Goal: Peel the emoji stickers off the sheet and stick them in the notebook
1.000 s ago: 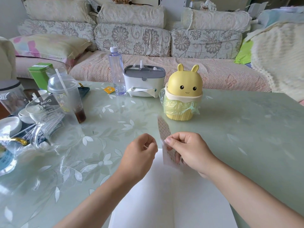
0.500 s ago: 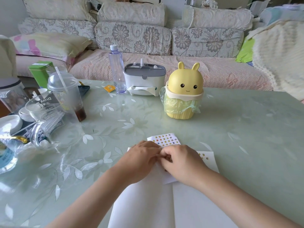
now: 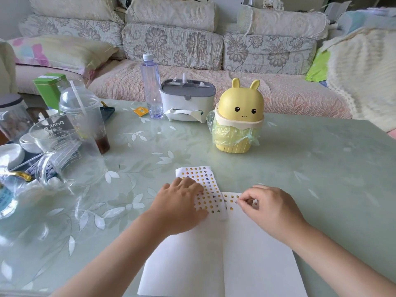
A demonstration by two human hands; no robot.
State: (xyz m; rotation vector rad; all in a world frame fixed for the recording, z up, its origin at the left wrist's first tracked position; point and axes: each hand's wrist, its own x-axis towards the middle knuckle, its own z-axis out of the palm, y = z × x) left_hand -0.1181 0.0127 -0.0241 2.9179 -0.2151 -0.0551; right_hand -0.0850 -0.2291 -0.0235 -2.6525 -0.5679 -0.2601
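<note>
An open notebook point(image 3: 257, 254) with blank white pages lies at the table's near edge. The emoji sticker sheet point(image 3: 206, 183) lies flat across the top of the left page and onto the table. My left hand point(image 3: 180, 204) rests on the sheet's left side with its fingers spread. My right hand point(image 3: 274, 209) is over the top of the right page, thumb and forefinger pinched on a small emoji sticker point(image 3: 236, 201). A few stuck stickers point(image 3: 228, 198) sit in a row beside it.
A yellow bunny bin point(image 3: 237, 116), a tissue box point(image 3: 186, 101) and a water bottle point(image 3: 151, 86) stand behind the notebook. At the left are a domed plastic cup point(image 3: 85, 116), a glass jug point(image 3: 64, 155) and a green tin point(image 3: 50, 88). A sofa runs along the far side.
The sheet, held upright in my right hand a second ago, now lies flat. My left hand stays on it and my right hand has moved right onto the right page.
</note>
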